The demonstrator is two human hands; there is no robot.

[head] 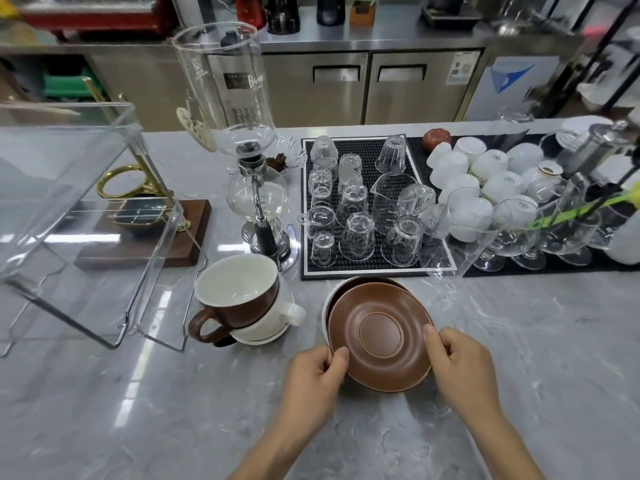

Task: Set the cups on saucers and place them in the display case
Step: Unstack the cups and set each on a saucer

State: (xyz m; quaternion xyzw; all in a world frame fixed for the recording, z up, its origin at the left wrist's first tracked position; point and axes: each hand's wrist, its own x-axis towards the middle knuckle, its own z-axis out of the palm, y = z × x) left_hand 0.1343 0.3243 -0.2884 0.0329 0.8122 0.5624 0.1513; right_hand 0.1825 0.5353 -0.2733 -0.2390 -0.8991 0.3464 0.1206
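A brown saucer (pixel 381 336) is tilted up off a small stack of saucers (pixel 333 299) on the grey counter. My left hand (pixel 313 379) pinches its left rim and my right hand (pixel 457 365) holds its right rim. To the left, a brown cup (pixel 235 296) with a white inside sits nested in a white cup (pixel 273 322). The clear acrylic display case (pixel 79 216) stands at the far left with its open side toward me.
Behind the saucers lies a black mat (pixel 375 271) with several upturned glasses. White cups (pixel 485 188) and stemmed glasses (pixel 512 237) crowd the back right. A glass siphon brewer (pixel 258 199) stands behind the cups. A wooden stand (pixel 145 244) with a gold ring sits behind the case.
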